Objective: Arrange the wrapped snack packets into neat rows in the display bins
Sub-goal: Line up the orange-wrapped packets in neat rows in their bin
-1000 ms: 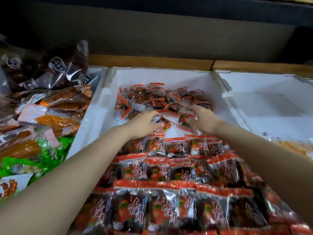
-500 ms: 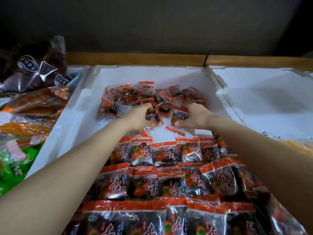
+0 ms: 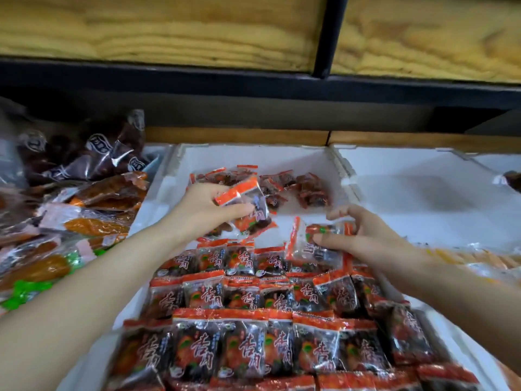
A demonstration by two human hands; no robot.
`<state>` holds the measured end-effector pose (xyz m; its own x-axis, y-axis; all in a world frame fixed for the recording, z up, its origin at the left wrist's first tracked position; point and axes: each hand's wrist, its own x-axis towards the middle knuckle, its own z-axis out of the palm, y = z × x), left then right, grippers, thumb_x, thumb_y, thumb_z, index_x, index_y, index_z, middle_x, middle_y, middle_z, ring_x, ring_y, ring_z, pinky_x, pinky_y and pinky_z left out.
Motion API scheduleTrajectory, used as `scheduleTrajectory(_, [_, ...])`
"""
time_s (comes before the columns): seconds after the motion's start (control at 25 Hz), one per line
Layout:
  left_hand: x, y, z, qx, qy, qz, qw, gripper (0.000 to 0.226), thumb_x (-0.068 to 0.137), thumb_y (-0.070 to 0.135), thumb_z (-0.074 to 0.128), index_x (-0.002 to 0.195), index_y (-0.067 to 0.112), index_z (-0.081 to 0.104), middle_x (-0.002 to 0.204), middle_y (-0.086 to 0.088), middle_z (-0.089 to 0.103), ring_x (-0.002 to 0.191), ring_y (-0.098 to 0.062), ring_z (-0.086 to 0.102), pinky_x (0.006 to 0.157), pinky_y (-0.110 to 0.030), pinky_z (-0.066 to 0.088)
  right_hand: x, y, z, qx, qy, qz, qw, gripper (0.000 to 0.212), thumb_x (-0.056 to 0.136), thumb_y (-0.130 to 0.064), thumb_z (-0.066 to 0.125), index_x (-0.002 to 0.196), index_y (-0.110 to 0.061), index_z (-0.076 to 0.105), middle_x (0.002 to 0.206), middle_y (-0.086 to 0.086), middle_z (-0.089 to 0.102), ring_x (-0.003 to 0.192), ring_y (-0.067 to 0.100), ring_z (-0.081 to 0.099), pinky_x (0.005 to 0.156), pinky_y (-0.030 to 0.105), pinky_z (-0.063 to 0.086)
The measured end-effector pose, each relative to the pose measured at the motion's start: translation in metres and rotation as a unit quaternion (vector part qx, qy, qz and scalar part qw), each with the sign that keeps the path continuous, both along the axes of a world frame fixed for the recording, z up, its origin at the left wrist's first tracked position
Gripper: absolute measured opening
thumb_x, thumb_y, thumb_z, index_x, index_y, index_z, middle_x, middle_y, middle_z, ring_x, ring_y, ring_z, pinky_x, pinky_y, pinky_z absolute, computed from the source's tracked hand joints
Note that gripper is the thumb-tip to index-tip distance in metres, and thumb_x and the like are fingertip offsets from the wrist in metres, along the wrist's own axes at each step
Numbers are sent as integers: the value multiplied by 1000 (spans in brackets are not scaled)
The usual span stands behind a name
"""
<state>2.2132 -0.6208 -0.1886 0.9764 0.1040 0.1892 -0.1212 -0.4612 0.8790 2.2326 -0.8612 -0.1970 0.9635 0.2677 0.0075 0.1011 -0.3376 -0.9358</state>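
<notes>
Snack packets (image 3: 242, 193) with red sealed edges are bunched in the left hand (image 3: 203, 210), thumb under and fingers curled over them, held just above the floor of the white foam bin (image 3: 172, 179). The right hand (image 3: 366, 235) grips a second bunch (image 3: 304, 249), thumb pressed across the clear wrappers and fingers arched above, at the right end of the farthest row. Between the two hands a strip of bare bin floor shows. Nearer the camera, the neat rows (image 3: 253, 320) fill the front of the bin, packets standing face up and overlapping, each with large red characters on a dark wrapper. Behind the hands a loose pile (image 3: 298, 190) of the same packets lies jumbled against the back wall. To the right sits a neighbouring foam bin (image 3: 408, 190), touching the first along its wall. To the left lie orange-brown vacuum packs (image 3: 110, 193), dark wrapped packs (image 3: 95, 156) behind them, and green wrappers (image 3: 25, 292) nearer the camera. Overhead runs a wooden shelf board (image 3: 169, 29) in a black metal frame (image 3: 253, 80).
</notes>
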Motion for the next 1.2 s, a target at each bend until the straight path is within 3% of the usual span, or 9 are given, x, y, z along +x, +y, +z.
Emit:
scheduleTrajectory(0.16, [-39,-5,0,-1,68,-37,997,15,81,21,75,95,17,72,87,4,74,74,2,67,63,-14,51,-27,-3,2,56,77,5,995,26,77,-7,73,97,-14,58,84,8,67,70,26,68,80,41,56])
scheduleTrajectory(0.28, [-55,-10,-6,109,113,-65,986,45,74,34,80,113,16,67,115,5,68,106,-4,61,99,-29,46,-45,1,-7,-11,35,34,999,17,80,-5,70,78,-17,58,56,-12,58,56,3,58,61,11,48])
scheduleTrajectory(0.36, [-65,-18,-13,138,114,-91,980,30,75,31,79,100,20,67,103,9,67,95,2,59,90,-22,46,-53,1,-18,-62,10,50,997,25,82,-8,69,71,-16,49,44,-13,46,47,1,47,58,16,44])
scheduleTrajectory(0.48, [-70,-33,-24,190,85,-108,972,22,77,33,78,84,36,58,85,19,56,77,7,52,71,-16,37,-59,-4,-28,-131,1,56,990,25,82,-18,70,80,-17,46,55,-7,48,52,4,48,61,22,42])
scheduleTrajectory(0.64, [-71,-53,-35,218,76,-135,963,32,81,29,75,105,37,55,108,13,54,99,-7,57,84,-22,38,-57,-19,-31,-199,28,75,977,27,84,-25,68,91,-25,42,71,1,54,65,12,53,63,23,42])
scheduleTrajectory(0.76, [-74,-62,-40,376,23,-177,909,54,89,34,64,137,33,40,134,15,38,122,-1,36,109,-24,29,-57,-24,-31,-260,28,108,959,24,91,-28,59,109,-21,45,79,-5,54,68,7,52,63,20,44])
scheduleTrajectory(0.88, [-76,-61,-40,455,6,-202,867,74,86,50,60,148,30,25,140,13,33,133,-6,23,114,-27,16,-54,-24,-30,-289,3,112,951,37,94,-27,53,128,-19,41,85,-4,54,68,6,53,58,14,43])
scheduleTrajectory(1.04, [-77,-58,-41,452,34,-216,865,84,83,50,65,151,28,20,135,11,36,128,-6,28,110,-24,24,-56,-25,-28,-295,42,167,940,39,97,-26,47,133,-21,34,86,-5,54,64,5,57,62,14,45])
scheduleTrajectory(1.2, [-75,-55,-43,436,45,-225,870,85,82,51,65,151,28,20,132,10,36,125,-6,30,109,-25,30,-55,-26,-30,-290,17,175,941,17,97,-32,45,110,-21,43,79,-4,48,66,9,49,72,29,48])
